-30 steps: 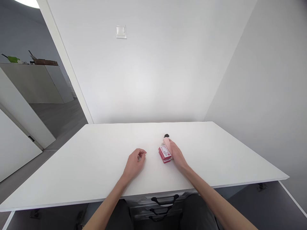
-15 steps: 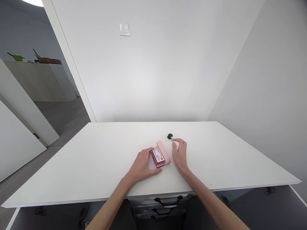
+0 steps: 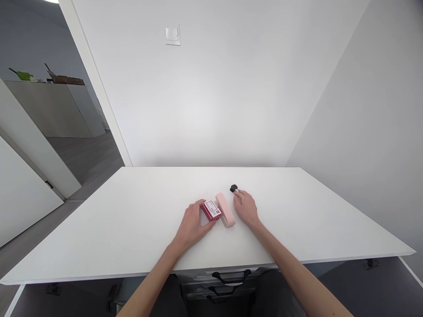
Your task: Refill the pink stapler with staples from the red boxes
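A small red box with a white label (image 3: 212, 210) lies on the white table (image 3: 132, 229), and my left hand (image 3: 193, 223) grips it by its sides. A pink oblong case (image 3: 225, 209) rests right beside the box, on its right. My right hand (image 3: 246, 207) lies on the table to the right of the pink case, its fingertips pinched on a small black object (image 3: 233, 188).
The table stands in a corner, with white walls behind and to the right. A light switch (image 3: 172, 35) is on the back wall. Black drawer handles (image 3: 229, 278) show below the table's front edge. A doorway and a grey cabinet (image 3: 49, 108) are at the left.
My left hand reached right and took hold of the red box. My right hand let go of the box and pink case and moved to the black object.
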{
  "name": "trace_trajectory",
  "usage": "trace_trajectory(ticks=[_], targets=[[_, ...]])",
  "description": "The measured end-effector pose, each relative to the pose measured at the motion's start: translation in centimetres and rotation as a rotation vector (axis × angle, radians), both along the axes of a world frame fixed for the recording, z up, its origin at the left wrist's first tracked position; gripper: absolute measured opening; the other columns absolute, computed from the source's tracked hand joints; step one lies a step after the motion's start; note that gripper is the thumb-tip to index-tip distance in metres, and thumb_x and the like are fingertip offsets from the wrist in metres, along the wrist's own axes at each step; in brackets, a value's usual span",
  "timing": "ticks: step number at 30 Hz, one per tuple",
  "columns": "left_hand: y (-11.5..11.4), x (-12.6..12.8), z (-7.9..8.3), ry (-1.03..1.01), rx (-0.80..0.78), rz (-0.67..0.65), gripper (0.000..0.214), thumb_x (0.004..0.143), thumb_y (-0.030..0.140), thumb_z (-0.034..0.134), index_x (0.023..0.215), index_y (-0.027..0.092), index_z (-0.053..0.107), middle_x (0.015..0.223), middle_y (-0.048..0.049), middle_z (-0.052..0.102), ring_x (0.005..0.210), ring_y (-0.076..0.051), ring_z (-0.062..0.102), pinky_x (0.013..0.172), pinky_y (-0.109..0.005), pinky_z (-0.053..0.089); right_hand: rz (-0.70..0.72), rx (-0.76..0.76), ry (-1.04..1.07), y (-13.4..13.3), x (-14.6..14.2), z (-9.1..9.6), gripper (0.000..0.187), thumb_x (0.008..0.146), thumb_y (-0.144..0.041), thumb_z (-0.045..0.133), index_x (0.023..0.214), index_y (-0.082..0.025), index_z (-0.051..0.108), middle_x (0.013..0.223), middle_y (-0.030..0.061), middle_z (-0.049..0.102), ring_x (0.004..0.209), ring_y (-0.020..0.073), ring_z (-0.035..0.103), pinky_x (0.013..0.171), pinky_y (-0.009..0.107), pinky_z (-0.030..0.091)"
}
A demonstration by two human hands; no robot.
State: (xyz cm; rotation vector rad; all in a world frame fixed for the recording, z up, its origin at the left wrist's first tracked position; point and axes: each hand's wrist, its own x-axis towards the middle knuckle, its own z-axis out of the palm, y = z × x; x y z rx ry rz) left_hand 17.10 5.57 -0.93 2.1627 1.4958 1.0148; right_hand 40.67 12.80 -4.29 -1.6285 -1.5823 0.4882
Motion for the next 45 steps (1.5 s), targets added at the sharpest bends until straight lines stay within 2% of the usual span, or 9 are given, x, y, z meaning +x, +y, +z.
trace_trajectory(ticks=[9,15,18,21,25,31,38,41,45], targets=[[0.1,-0.2,-0.3,-0.107,-0.002,0.153,0.058,0.085,0.049,0.070,0.132,0.023,0.050,0.127,-0.0105,0.065,0.118,-0.030,0.060,0.100,-0.044,0.045,-0.035,-0.010,0.159,-1.9,0.4,1.0,0.048,0.090,-0.024,0.040,0.129,-0.020,0.068,0.149,0.0101,0.055,0.135,0.0286,0.054,0.106,0.046,0.048],[0.2,-2.1,0.8,-0.365,-0.091,0.322,0.069,0.080,0.054,0.075,0.135,0.023,0.046,0.130,-0.0135,0.065,0.122,-0.030,0.061,0.102,-0.045,0.047,0.053,0.091,0.243,-2.9,-1.1,4.1,0.049,0.091,-0.023,0.039,0.133,-0.023,0.064,0.151,0.0071,0.052,0.129,0.0245,0.057,0.099,0.040,0.053],[0.2,-4.5,1.6,-0.577,-0.169,0.388,0.074,0.079,0.055,0.078,0.139,0.027,0.044,0.132,-0.0131,0.065,0.118,-0.029,0.064,0.101,-0.045,0.049,0.217,0.159,0.256,-3.4,-4.6,6.0,0.045,0.092,-0.025,0.042,0.131,-0.027,0.066,0.152,0.0050,0.051,0.120,0.0242,0.062,0.091,0.039,0.056],[0.0,-7.2,2.4,-0.902,-0.238,0.390,0.062,0.083,0.053,0.076,0.133,0.027,0.051,0.130,-0.0118,0.067,0.115,-0.026,0.068,0.106,-0.046,0.048,0.405,0.088,0.236,-3.8,-9.6,6.7,0.044,0.093,-0.021,0.041,0.129,-0.026,0.066,0.150,0.0054,0.053,0.113,0.0215,0.065,0.094,0.037,0.055],[-0.6,-9.8,3.3,-1.347,-0.317,0.260,0.041,0.090,0.047,0.072,0.119,0.019,0.061,0.126,-0.0147,0.069,0.114,-0.024,0.070,0.108,-0.040,0.052,0.497,0.014,0.222,-4.3,-16.4,5.6,0.045,0.091,-0.012,0.043,0.126,-0.022,0.068,0.144,0.0088,0.057,0.118,0.0217,0.065,0.101,0.037,0.052],[-2.1,-10.7,3.7,-1.625,-0.313,0.143,0.041,0.093,0.049,0.067,0.122,0.021,0.060,0.127,-0.0162,0.068,0.121,-0.028,0.067,0.103,-0.039,0.058,0.551,-0.068,0.226,-4.7,-21.8,3.9,0.048,0.088,-0.010,0.048,0.133,-0.018,0.062,0.147,0.0140,0.054,0.125,0.0281,0.060,0.104,0.044,0.049],[-2.0,-10.9,3.0,-1.726,-0.280,0.197,0.049,0.102,0.053,0.047,0.131,0.014,0.055,0.132,-0.0227,0.064,0.122,-0.026,0.067,0.097,-0.037,0.061,0.704,-0.071,0.284,-5.0,-22.2,3.8,0.066,0.082,-0.008,0.054,0.144,-0.031,0.054,0.153,0.0045,0.051,0.123,0.0235,0.062,0.097,0.039,0.055],[-2.0,-11.0,2.7,-1.736,-0.278,0.195,0.060,0.106,0.056,0.027,0.136,0.010,0.050,0.135,-0.0265,0.062,0.122,-0.028,0.067,0.098,-0.041,0.060,0.697,-0.087,0.314,-5.5,-21.3,3.4,0.068,0.084,-0.011,0.053,0.149,-0.029,0.047,0.157,0.0080,0.046,0.124,0.0243,0.063,0.099,0.042,0.054],[-2.0,-10.9,2.8,-1.638,-0.311,0.202,0.067,0.104,0.061,0.022,0.138,0.009,0.050,0.136,-0.0267,0.062,0.120,-0.028,0.068,0.100,-0.043,0.057,0.675,-0.093,0.335,-6.5,-19.4,3.0,0.061,0.087,-0.011,0.049,0.146,-0.025,0.049,0.143,0.0105,0.060,0.120,0.0226,0.065,0.099,0.042,0.054]])
